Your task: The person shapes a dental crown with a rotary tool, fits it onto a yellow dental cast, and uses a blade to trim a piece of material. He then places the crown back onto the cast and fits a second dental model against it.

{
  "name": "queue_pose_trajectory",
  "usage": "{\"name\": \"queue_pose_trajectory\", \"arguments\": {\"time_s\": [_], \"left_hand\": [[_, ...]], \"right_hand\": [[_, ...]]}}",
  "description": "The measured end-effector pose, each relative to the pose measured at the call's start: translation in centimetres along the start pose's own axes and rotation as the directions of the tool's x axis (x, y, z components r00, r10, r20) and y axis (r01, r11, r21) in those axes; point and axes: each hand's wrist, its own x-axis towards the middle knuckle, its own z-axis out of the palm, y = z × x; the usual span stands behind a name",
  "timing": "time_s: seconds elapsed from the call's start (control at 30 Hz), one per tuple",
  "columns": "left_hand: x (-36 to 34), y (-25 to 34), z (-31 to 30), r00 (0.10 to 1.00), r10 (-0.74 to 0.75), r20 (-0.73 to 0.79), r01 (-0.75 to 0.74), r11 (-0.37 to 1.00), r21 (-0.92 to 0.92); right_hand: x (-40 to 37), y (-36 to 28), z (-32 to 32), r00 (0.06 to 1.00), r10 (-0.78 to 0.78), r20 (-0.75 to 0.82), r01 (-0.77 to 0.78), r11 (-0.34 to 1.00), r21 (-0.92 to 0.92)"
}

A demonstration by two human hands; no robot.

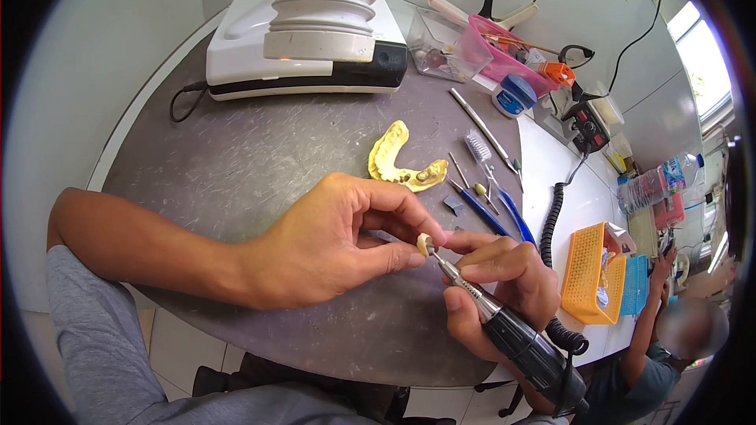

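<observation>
In the middle of the head view my left hand (323,244) pinches a small cream-coloured dental crown (423,245) between thumb and fingertips. My right hand (510,275) is wrapped round a black and silver rotary handpiece (529,349), held like a pen. The bit at its tip meets the crown or lies right beside it; exact contact is hard to make out. Just beyond my hands a yellow horseshoe-shaped dental cast (386,159) rests on the dark worktop (260,142). A coiled black cord (554,220) runs near the handpiece.
A white machine with a ribbed hose (324,0) stands at the back. To the right lie a brush (477,145), a metal tool (480,124), blue-handled tools (516,216), a blue-lidded jar (513,96), a pink basket (504,63) and an orange basket (587,275). Another person (657,362) sits far right.
</observation>
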Motion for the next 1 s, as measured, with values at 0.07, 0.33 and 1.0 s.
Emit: {"name": "queue_pose_trajectory", "arguments": {"time_s": [0.07, 0.33, 1.0], "left_hand": [[0.06, -0.21, -0.06, 1.000, 0.014, 0.009, -0.014, 1.000, 0.005], [-0.01, 0.04, -0.01, 1.000, -0.007, 0.013, 0.007, 1.000, 0.019], [0.03, 0.12, -0.01, 1.000, -0.008, 0.017, 0.008, 1.000, 0.015]], "right_hand": [[0.11, -0.14, 0.01, 1.000, 0.003, 0.011, -0.002, 0.999, -0.042], [-0.06, -0.08, 0.06, 0.999, 0.019, -0.028, -0.019, 1.000, 0.005], [0.02, -0.04, -0.08, 0.999, 0.030, -0.016, -0.030, 1.000, -0.006]]}}
